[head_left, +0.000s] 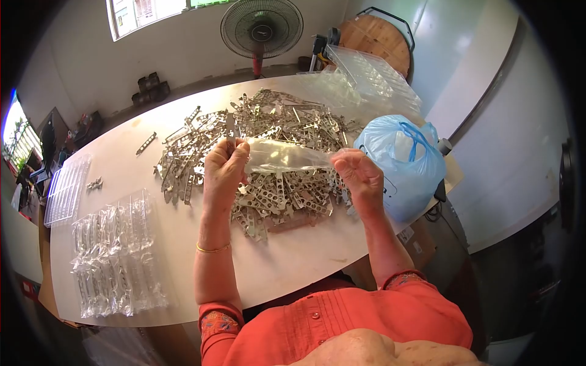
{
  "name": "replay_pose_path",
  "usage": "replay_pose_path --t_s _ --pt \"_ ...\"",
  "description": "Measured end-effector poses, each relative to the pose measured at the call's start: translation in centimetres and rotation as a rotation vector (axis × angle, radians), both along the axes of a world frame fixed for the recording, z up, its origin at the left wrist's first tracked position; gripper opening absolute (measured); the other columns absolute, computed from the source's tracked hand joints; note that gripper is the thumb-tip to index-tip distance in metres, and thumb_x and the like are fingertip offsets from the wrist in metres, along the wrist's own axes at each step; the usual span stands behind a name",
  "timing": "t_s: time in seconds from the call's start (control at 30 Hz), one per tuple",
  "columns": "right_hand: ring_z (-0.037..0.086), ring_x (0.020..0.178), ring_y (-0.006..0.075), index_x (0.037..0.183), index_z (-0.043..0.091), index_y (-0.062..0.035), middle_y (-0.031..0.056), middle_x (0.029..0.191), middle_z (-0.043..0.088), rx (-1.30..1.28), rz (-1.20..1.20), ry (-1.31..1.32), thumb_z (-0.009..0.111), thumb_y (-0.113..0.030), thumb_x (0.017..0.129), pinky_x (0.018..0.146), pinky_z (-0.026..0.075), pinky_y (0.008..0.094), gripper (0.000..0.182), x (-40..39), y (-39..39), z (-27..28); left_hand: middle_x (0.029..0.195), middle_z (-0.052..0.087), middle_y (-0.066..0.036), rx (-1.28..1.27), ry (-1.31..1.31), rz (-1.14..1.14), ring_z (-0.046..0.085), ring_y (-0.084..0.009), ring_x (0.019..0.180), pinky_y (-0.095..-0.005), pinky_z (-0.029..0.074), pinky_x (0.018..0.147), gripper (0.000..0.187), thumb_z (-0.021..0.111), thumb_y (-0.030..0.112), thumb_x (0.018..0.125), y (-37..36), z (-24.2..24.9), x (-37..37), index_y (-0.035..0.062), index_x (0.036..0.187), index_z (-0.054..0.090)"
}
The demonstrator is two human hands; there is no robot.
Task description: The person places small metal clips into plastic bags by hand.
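Between my two hands a clear plastic bag [287, 157] is stretched above a large heap of perforated metal strips [293, 195]. My left hand [227, 161] is closed on a flat metal strip [231, 126], which stands up from the fingers, and also touches the near end of the bag. At the bag's other end, my right hand [360, 174] pinches the plastic between thumb and fingers. Under the hands the heap spreads over the pale table [201, 268].
Wrapped strips in a clear tray [116, 256] lie at the left, near an empty tray [67, 189] and small metal pieces [94, 183]. A blue plastic bag [403, 165] stands right. Stacked clear trays [375, 79] and a fan [262, 30] are behind.
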State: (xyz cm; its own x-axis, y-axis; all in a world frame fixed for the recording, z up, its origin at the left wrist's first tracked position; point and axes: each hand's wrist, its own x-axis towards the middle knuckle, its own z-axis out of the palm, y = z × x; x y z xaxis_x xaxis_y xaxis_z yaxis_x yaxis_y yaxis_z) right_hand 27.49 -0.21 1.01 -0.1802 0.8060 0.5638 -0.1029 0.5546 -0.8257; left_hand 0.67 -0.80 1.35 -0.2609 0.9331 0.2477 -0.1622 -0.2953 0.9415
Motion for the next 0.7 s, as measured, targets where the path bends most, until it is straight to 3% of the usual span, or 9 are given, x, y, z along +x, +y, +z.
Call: replay_pose_path --t_s 0.23,0.43,0.6,0.7 --pt "0.057 0.087 0.0039 0.1 0.066 -0.0043 -0.0017 0.095 0.065 0.019 -0.141 0.061 0.069 -0.006 0.096 0.077 0.048 0.02 0.006 0.2 -0.3 -0.3 0.066 0.054 0.004 0.007 -0.001 -0.009 0.045 -0.0014 0.05 -0.0192 0.041 0.044 0.015 0.062 0.017 0.1 0.0 0.0 0.0 0.0028 0.095 0.063" --pt "0.055 0.082 0.0022 0.102 0.064 -0.0053 -0.0031 0.092 0.064 0.067 -0.255 0.127 0.069 -0.008 0.096 0.073 0.046 0.0187 0.009 0.3 -0.3 -0.8 0.062 0.052 0.005 0.052 -0.005 -0.051 0.045 -0.0016 0.05 -0.0198 0.04 0.044 0.02 0.063 0.021 0.101 0.1 -0.5 -0.1 0.0023 0.094 0.062" --pt "0.055 0.08 0.0032 0.101 0.063 -0.0062 -0.0021 0.093 0.065 0.062 -0.278 0.102 0.07 -0.012 0.096 0.073 0.046 0.0197 0.011 0.2 -0.5 -0.7 0.061 0.053 0.005 -0.07 -0.095 -0.28 0.044 -0.0027 0.048 -0.0188 0.041 0.047 0.026 0.063 0.025 0.102 0.5 -0.9 -0.2 -0.0005 0.101 0.068" --pt "0.054 0.078 0.004 0.1 0.063 -0.0062 -0.0013 0.092 0.065 0.114 -0.349 0.021 0.07 -0.013 0.097 0.071 0.046 0.0206 0.011 0.0 -0.5 -1.2 0.06 0.045 0.007 -0.07 -0.047 -0.292 0.037 -0.0032 0.049 -0.0194 0.033 0.047 0.034 0.06 0.032 0.103 -0.1 0.1 0.1 -0.0008 0.103 0.069"
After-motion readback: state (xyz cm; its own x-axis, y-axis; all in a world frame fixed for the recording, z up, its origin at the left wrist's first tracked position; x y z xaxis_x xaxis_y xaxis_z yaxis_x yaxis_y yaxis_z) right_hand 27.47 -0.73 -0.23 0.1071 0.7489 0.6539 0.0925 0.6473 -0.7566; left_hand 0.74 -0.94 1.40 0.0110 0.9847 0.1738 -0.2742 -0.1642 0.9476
